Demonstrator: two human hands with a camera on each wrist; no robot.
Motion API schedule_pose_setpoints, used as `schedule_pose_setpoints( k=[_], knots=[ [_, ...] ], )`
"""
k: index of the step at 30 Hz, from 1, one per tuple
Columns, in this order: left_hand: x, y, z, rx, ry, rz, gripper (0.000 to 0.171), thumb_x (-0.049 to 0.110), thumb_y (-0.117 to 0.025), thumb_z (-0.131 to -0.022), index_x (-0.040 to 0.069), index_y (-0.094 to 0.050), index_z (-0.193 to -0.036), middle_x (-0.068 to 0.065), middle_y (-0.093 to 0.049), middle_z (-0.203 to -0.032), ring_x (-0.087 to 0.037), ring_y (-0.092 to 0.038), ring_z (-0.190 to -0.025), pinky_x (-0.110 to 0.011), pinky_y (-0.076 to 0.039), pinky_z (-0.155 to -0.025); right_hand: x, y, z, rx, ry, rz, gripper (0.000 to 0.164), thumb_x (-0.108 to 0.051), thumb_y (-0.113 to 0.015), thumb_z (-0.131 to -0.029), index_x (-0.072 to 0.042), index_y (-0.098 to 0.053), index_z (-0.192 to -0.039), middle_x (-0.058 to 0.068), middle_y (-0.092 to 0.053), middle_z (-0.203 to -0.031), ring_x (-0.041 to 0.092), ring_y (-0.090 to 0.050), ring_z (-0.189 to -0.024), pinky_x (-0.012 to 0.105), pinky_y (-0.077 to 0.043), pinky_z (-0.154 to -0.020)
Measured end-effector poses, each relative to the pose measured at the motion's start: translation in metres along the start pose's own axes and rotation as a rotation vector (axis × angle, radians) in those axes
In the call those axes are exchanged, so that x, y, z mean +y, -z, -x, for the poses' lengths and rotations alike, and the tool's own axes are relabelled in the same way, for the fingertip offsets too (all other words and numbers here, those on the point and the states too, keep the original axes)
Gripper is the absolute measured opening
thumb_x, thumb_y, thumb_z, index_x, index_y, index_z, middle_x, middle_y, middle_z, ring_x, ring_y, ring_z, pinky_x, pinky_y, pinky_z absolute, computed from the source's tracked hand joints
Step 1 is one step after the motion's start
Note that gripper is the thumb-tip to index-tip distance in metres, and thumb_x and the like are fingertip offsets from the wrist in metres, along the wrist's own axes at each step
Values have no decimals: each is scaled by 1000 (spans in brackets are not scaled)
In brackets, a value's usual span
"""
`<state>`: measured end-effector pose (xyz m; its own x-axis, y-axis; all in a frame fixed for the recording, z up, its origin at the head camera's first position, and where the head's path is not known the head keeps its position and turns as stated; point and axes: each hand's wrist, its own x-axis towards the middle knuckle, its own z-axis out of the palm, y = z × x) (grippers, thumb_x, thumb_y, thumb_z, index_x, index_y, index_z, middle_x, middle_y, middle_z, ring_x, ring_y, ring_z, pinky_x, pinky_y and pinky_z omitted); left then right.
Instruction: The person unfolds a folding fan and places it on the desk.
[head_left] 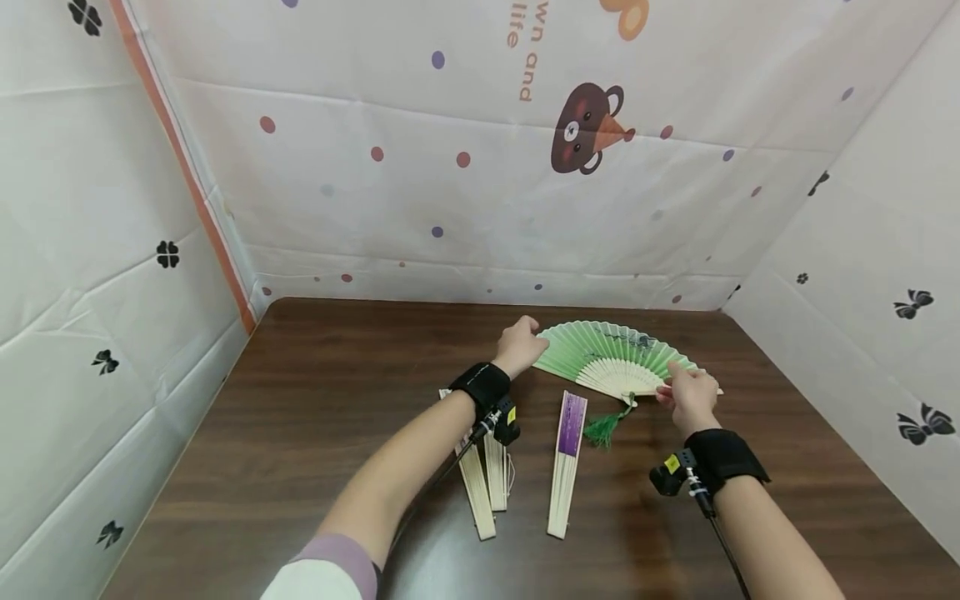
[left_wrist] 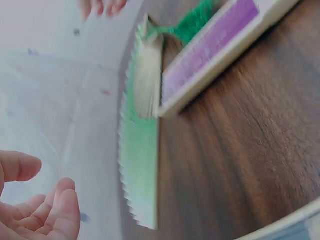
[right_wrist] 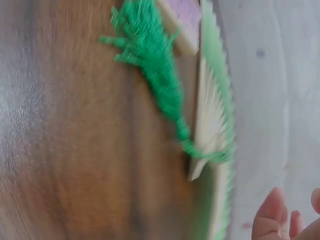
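A green folding fan lies spread on the brown table, its pale ribs meeting toward the right hand. From its pivot end hangs a green tassel. My left hand is at the fan's left end; in the left wrist view its fingers are loosely bent, with a gap between them and the fan. Over the right end hovers my right hand, its fingers relaxed and apart from the fan in the right wrist view. Neither hand holds anything. Below the fan lies a folded fan with a purple section.
Two more folded pale fans, one beside the other, lie partly hidden under my left forearm. Printed white cloth walls close off the table's back and sides. Each wrist wears a black strap with a small cabled camera.
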<state>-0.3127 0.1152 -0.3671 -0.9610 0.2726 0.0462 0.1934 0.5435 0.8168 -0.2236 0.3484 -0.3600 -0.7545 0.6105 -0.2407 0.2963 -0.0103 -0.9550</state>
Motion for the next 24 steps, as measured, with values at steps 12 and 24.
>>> schedule_pose_setpoints(
  k=[12,24],
  knots=[
    [10,7,51,-311,-23,90,38,13,-58,-83,1,-48,-117,-11,-64,-91,-21,-61,-81,-20,-46,-58,-10,-11,57,-472,112,332,51,-32,-35,-95,9,-30,-125,13,-51,-102,6,-57,-78,27,-52,-74],
    [-13,-15,87,-495,189,190,31,5,-60,-80,-3,-48,-107,-10,-56,-86,-23,-63,-70,-29,-54,-61,26,-25,95,-645,-7,410,34,-16,-37,-94,9,-33,-117,28,-53,-109,18,-60,-80,34,-52,-69]
  ],
)
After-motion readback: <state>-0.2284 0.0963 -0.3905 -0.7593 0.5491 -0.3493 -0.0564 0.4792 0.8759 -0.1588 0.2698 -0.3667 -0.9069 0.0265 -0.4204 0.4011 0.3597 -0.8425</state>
